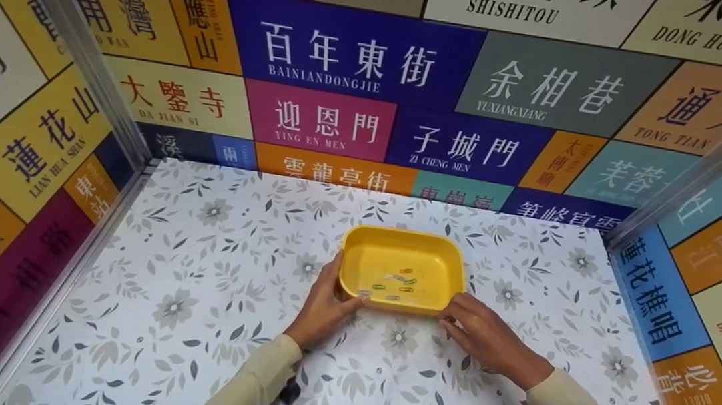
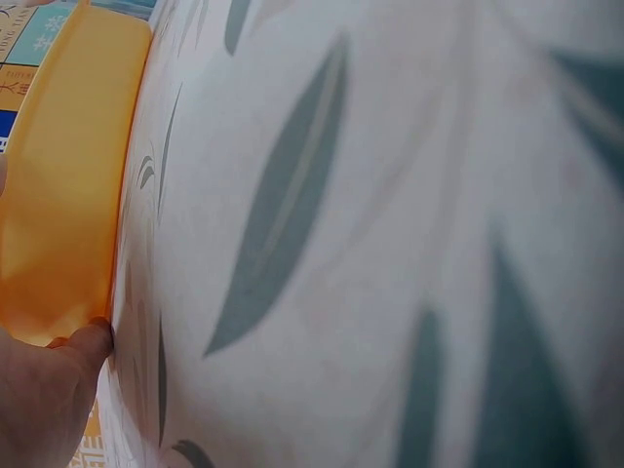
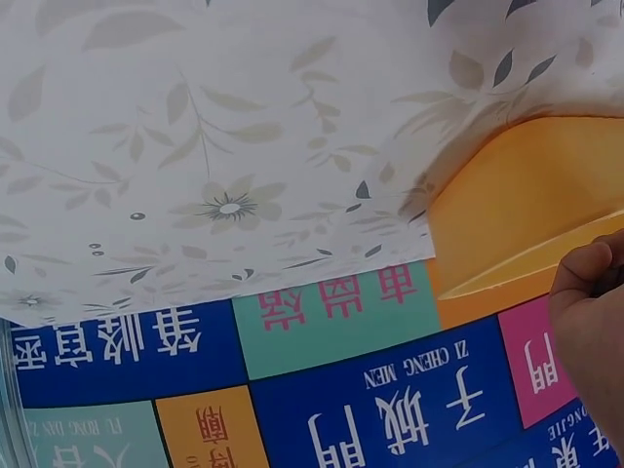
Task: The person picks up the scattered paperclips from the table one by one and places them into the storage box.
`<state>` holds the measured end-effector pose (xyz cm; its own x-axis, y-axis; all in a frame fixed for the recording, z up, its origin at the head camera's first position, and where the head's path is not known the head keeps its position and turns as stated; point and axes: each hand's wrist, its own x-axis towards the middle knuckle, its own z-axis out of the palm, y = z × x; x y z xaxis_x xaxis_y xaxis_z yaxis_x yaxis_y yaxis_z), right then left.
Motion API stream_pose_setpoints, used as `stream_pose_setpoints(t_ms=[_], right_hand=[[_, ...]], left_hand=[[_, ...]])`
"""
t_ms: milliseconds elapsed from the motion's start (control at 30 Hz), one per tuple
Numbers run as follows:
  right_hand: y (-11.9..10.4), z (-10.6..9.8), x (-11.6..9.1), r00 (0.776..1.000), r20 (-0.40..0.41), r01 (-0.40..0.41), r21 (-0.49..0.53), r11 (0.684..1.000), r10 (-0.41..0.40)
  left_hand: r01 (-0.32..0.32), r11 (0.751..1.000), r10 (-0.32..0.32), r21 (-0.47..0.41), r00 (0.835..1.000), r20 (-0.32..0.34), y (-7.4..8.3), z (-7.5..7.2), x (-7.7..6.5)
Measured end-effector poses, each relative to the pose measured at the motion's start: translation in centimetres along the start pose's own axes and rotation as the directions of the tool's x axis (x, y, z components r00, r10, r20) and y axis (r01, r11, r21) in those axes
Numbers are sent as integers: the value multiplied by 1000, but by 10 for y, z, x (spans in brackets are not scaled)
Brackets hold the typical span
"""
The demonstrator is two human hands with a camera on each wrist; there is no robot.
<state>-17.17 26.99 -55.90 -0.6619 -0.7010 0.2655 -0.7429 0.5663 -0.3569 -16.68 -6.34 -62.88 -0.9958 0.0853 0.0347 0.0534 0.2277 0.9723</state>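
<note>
A yellow plastic tray stands on the patterned tabletop, with several small coloured paper clips lying on its floor. My left hand grips the tray's left front corner, thumb along the front and fingers on the left side. In the left wrist view the thumb meets the tray's wall low down. At the right front corner, my right hand holds the rim with curled fingers. The right wrist view shows that hand at the tray's edge; its fingertips are partly hidden.
A white cloth with grey flowers and leaves covers the table. Coloured panels with Chinese lettering rise at the back and both sides. Clear upright strips mark the corners. A small dark object shows beside the left sleeve.
</note>
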Motion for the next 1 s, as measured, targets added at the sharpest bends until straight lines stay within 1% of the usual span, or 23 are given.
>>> stream_pose_setpoints(t_ms=[233,333,533,700,933,1000], right_hand=[[5,-3,11,999,29,-18,-7,1000,18],[8,-4,15,998,49,-49,5,999,49],[12,-4,20,997,44,-65,55,996,63],[12,-4,24,996,47,-76,52,996,73],[13,-4,33,990,87,-115,44,992,111],[14,-4,35,989,92,-117,39,992,113]], left_hand=[[12,1000,-12,-13,1000,3,1,1,0],[9,1000,-9,-27,1000,6,1,0,1],[-4,999,5,-43,1000,14,1,-1,1],[-14,999,15,-37,1000,11,-1,-2,0],[44,999,-44,-4,999,4,0,0,1],[51,999,-51,-3,999,5,1,1,1]])
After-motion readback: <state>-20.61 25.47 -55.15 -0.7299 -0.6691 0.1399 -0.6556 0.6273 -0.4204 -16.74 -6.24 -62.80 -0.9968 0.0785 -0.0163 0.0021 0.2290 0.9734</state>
